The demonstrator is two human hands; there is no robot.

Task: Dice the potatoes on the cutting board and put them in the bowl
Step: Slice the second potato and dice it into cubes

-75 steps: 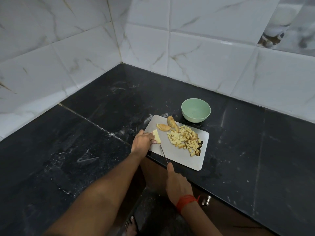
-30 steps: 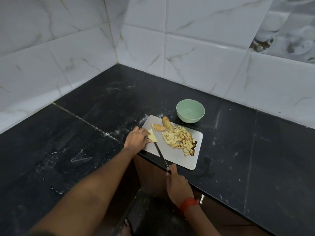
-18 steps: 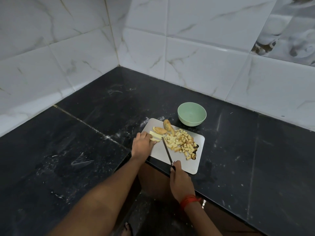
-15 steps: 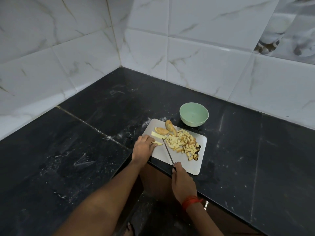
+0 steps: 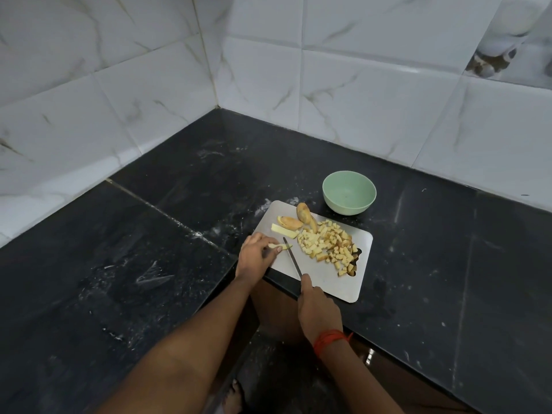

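Left hand (image 5: 254,259) in a pinch on a potato strip (image 5: 286,247), right hand (image 5: 318,309) tight round the knife (image 5: 291,259); black counter (image 5: 149,279), white-tiled corner (image 5: 216,85).

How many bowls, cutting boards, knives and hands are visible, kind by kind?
bowl: 1
cutting board: 1
knife: 1
hands: 2, left hand holding a potato strip, right hand gripping the knife
total: 5

A grey cutting board (image 5: 322,279) lies flat at the worktop (image 5: 179,264) edge. Diced potatoes (image 5: 327,245) heap on its 3 o'clock half. Two skin-on pieces (image 5: 303,213) sit at 12, with pale strips (image 5: 283,230) toward 9. A green bowl (image 5: 348,209) stands upright just beyond, at 1.
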